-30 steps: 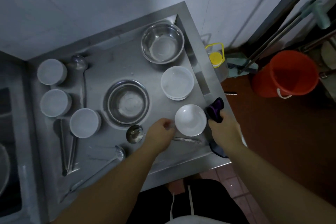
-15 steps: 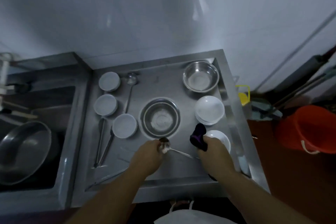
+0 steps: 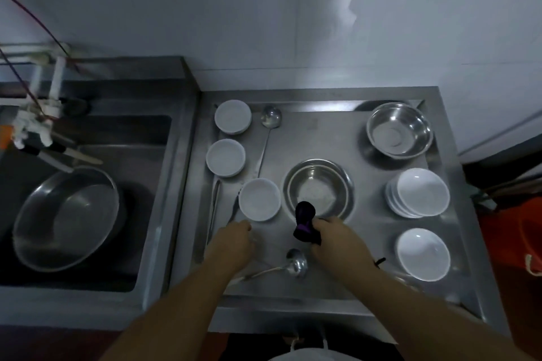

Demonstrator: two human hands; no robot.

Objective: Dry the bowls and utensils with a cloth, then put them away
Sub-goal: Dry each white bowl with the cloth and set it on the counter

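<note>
The right hand (image 3: 334, 239) has its fingers curled tight round a dark cloth (image 3: 305, 221) with a purple band, bunched up and poking out past the knuckles over the near rim of the middle steel bowl (image 3: 318, 189). The left hand (image 3: 231, 242) hovers knuckles-up just below a white bowl (image 3: 259, 199); its fingers bend downward, but whether they grip anything cannot be told. Between the two wrists a steel ladle (image 3: 294, 264) lies on the counter (image 3: 322, 138), scoop toward the right hand, handle running under the left forearm.

The middle steel bowl looks empty, as does a second steel bowl (image 3: 399, 129) at the far right corner. Right of centre stands a stack of white bowls (image 3: 418, 192), with a single white bowl (image 3: 422, 253) nearer. Two more white bowls (image 3: 233, 116) (image 3: 225, 157) sit along the left edge, beside a long ladle (image 3: 269, 123) and tongs (image 3: 214, 208). In the sink (image 3: 164, 184) to the left rests a large steel basin (image 3: 66, 218).
</note>
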